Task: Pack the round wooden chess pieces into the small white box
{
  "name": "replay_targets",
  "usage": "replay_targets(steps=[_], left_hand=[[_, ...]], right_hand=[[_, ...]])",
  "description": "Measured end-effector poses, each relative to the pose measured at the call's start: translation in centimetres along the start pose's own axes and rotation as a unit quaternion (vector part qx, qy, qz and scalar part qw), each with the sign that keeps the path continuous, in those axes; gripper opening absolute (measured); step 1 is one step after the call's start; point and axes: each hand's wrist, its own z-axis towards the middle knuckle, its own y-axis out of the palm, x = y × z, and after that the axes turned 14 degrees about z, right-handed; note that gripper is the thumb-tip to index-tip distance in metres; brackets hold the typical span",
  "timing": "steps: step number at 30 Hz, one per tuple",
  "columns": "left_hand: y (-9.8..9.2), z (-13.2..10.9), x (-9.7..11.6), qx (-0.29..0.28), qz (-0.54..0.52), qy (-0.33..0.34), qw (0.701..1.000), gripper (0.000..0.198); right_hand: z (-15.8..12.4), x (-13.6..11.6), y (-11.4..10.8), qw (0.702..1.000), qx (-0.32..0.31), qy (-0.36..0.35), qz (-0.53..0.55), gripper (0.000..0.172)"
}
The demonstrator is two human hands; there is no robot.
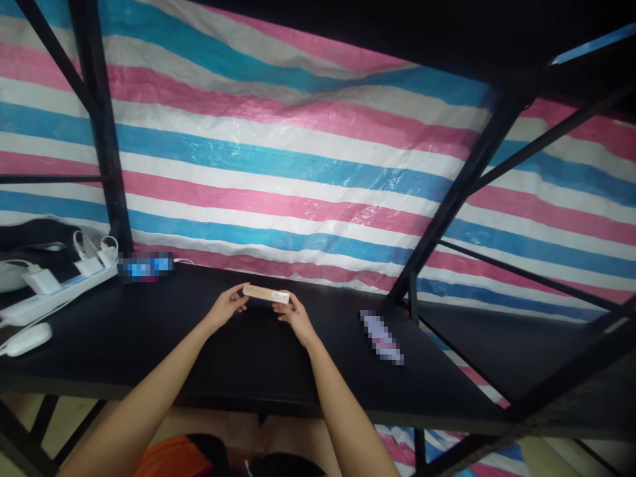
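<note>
A slim, light tan box (265,293) is held level just above the black table (149,344), near its middle. My left hand (227,307) pinches its left end and my right hand (294,316) pinches its right end, fingers closed on it. Both forearms reach in from the bottom of the view.
A white power strip (54,291) with plugged chargers lies at the far left, a white mouse-like object (28,338) in front of it. Blurred items sit at the table's back left (145,266) and right (381,336). Black frame bars (102,126) rise around the table. A striped tarp (298,165) hangs behind.
</note>
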Motion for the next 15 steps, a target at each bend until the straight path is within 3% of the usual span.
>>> replay_targets(steps=[4,8,10,12,15], left_hand=[[0.02,-0.56,0.89,-0.061,-0.14,-0.013,0.988,0.052],[0.17,-0.68,0.98,-0.074,-0.157,-0.054,0.983,0.054],[0.45,-0.65,0.68,-0.055,-0.138,-0.053,0.987,0.075],[0.68,-0.61,0.41,-0.042,-0.138,-0.053,0.988,0.099],[0.62,-0.58,0.47,-0.059,-0.139,-0.062,0.987,0.1]], right_hand=[[-0.12,-0.07,-0.04,0.98,-0.038,0.056,0.187,0.038],[-0.09,0.28,0.15,0.983,-0.003,0.051,0.174,0.035],[-0.03,0.55,0.33,0.988,-0.001,0.025,0.155,0.045],[0.09,0.76,0.49,0.987,-0.004,0.0,0.16,0.066],[0.36,0.78,0.5,0.98,0.02,-0.014,0.197,0.089]])
